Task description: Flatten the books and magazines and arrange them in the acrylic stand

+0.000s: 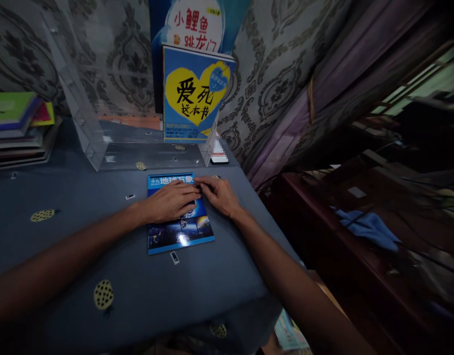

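A blue book (180, 235) with white title lettering and dark space pictures lies on the cloth-covered table. Across its upper middle my left hand (174, 201) rests palm down, fingers stretched out, covering part of the cover. My right hand (220, 196) is at the book's upper right edge, its fingers bent and pressed together there, with the fingertips close to those of my left hand. What lies under the right fingertips is partly hidden.
Behind the book stands a clear plastic rack (149, 155), holding a blue book with a yellow heart (190, 111) before a taller book (197, 19). At left is a stack of books (16, 128). A phone-like object (219, 152) lies by the rack. A blue cloth (367, 229) is at right.
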